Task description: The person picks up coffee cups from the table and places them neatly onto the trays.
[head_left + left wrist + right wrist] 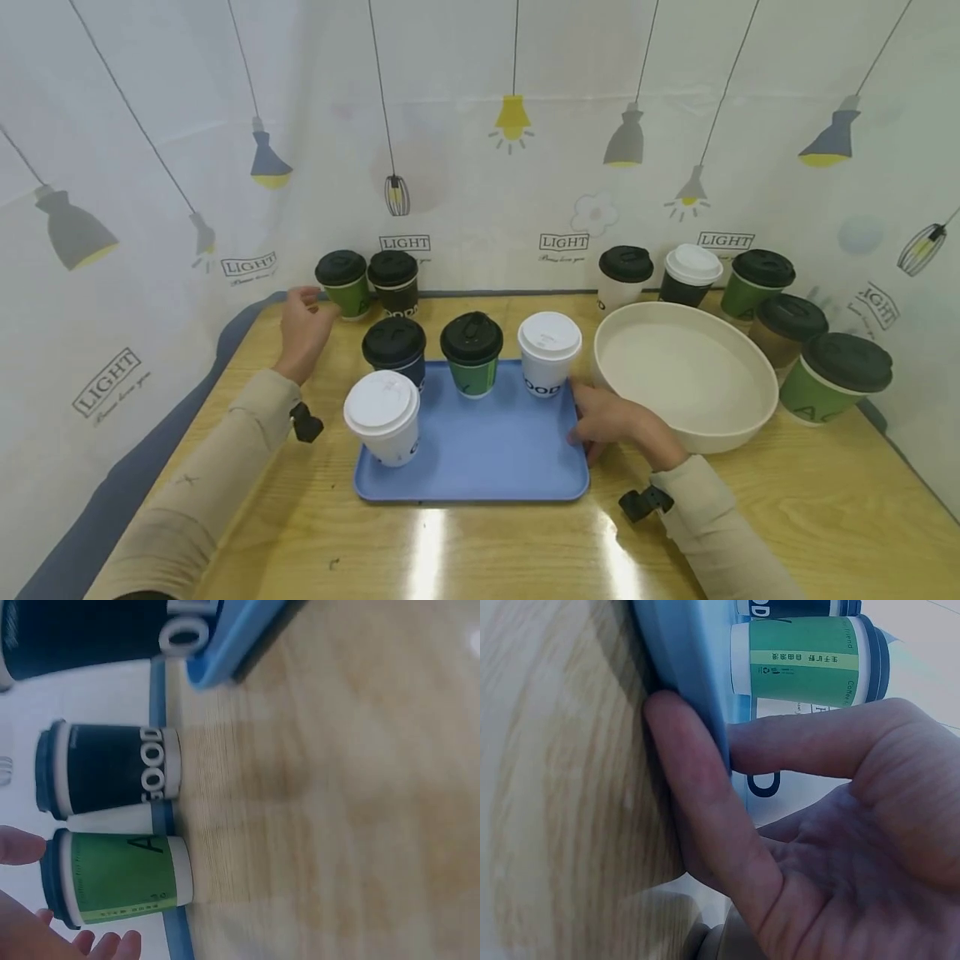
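My left hand [306,332] is beside a green paper cup [348,296] with a black lid at the back left. In the left wrist view, its thumb and relaxed fingers lie around the lid side of that green cup [127,874]; firm contact cannot be told. A black cup [395,292] stands right next to it. My right hand [606,418] pinches the right edge of a blue tray [487,450] between thumb and fingers. The tray bears a navy cup [395,354], a green cup [472,367], a white cup [550,358] and another white-lidded cup [384,425].
A cream round bowl [686,367] stands right of the tray, close to my right forearm. Behind and beside it are several lidded cups, among them a white-lidded black cup [686,279] and a large green cup [828,383]. A printed curtain [465,183] hangs along the wooden table's [337,542] back edge.
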